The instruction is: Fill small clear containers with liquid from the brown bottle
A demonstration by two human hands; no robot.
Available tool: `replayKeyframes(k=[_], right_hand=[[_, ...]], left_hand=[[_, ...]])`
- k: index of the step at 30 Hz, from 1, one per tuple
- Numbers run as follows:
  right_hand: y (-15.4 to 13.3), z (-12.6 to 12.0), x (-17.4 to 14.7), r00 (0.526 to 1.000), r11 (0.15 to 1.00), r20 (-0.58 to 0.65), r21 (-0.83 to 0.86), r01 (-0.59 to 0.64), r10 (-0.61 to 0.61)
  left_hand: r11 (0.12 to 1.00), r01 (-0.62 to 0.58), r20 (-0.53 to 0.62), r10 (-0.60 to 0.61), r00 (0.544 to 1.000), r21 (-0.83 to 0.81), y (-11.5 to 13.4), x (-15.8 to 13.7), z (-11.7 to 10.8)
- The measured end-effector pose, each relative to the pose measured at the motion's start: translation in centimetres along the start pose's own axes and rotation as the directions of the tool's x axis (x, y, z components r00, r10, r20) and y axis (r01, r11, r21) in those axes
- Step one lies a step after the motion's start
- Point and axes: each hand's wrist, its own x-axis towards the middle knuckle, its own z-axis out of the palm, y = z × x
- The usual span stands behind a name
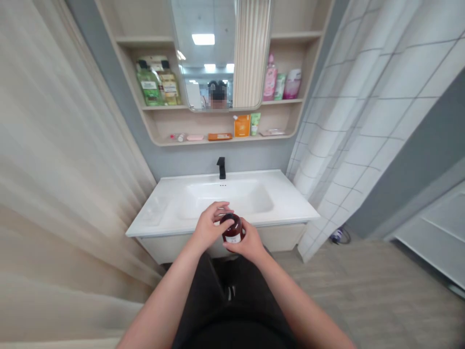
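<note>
In front of the sink's near edge I hold a dark brown jar [232, 231] with a white label facing me. My right hand [251, 241] wraps around its right side and base, thumb below the label. On the upper left, my left hand [210, 227] is curled at the jar's dark top, thumb across the near side and fingers at the far side. Whether a lid sits on the top is too blurred to tell. Just beyond the hands lies the white sink basin [254, 196].
A black faucet [221, 167] stands behind the basin. On the counter's left is a clear tray-like item [154, 211]. The mirrored shelf above carries green bottles [149, 86], pink bottles [270, 80] and an orange pouch [241, 126]. A beige curtain [72, 169] and a white checked curtain [337, 145] flank the vanity.
</note>
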Motion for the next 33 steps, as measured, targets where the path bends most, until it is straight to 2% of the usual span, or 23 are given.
replayKeyframes(k=[5, 8, 10, 14, 16, 20, 23, 26, 29, 31, 33], right_hand=[[0.2, 0.1, 0.2, 1.000, 1.000, 0.008, -0.010, -0.017, 0.017], [0.3, 0.5, 0.4, 1.000, 1.000, 0.018, 0.019, -0.007, 0.006], [0.5, 0.7, 0.6, 0.999, 0.999, 0.033, 0.044, -0.011, 0.009], [1.3, 1.1, 1.0, 0.997, 0.999, 0.072, 0.033, -0.041, 0.039], [1.7, 1.4, 1.2, 0.996, 0.998, 0.059, 0.008, -0.062, 0.062], [2.7, 2.3, 1.8, 0.996, 0.996, 0.028, -0.001, -0.086, 0.086], [3.6, 3.1, 2.6, 0.995, 0.995, 0.054, 0.046, -0.085, 0.082], [5.2, 2.9, 4.2, 0.994, 0.991, 0.089, 0.105, -0.077, 0.068], [7.7, 1.0, 6.6, 0.996, 0.997, 0.025, 0.016, -0.082, 0.081], [9.7, -1.0, 8.5, 0.995, 0.990, -0.045, -0.102, -0.097, 0.093], [11.9, -2.9, 10.3, 0.991, 0.967, -0.093, -0.227, -0.116, 0.097]], left_hand=[[0.999, -0.014, -0.013, 0.014, 1.000, -0.029, 0.1, -0.1, 0.4], [0.999, 0.031, -0.119, -0.027, 0.992, 0.031, -0.5, -0.2, 0.7], [0.998, 0.064, -0.184, -0.062, 0.981, 0.005, -1.3, -0.2, 0.9], [0.995, 0.090, -0.207, -0.095, 0.974, -0.034, -2.5, -0.3, 0.5], [0.993, 0.100, -0.201, -0.085, 0.976, 0.066, -2.6, -0.4, 0.0], [0.935, 0.145, -0.104, -0.118, 0.988, 0.323, -2.0, -0.5, -0.8], [0.923, 0.181, -0.081, -0.163, 0.983, 0.340, -2.1, 0.3, -1.7], [0.937, 0.188, -0.128, -0.157, 0.979, 0.294, -2.7, 2.2, -4.0], [0.914, 0.188, -0.254, -0.098, 0.962, 0.359, -2.9, 5.3, -8.5], [0.814, 0.212, -0.329, -0.027, 0.944, 0.541, -2.7, 7.8, -12.5], [0.648, 0.269, -0.358, 0.006, 0.934, 0.713, -2.4, 10.4, -16.6]])
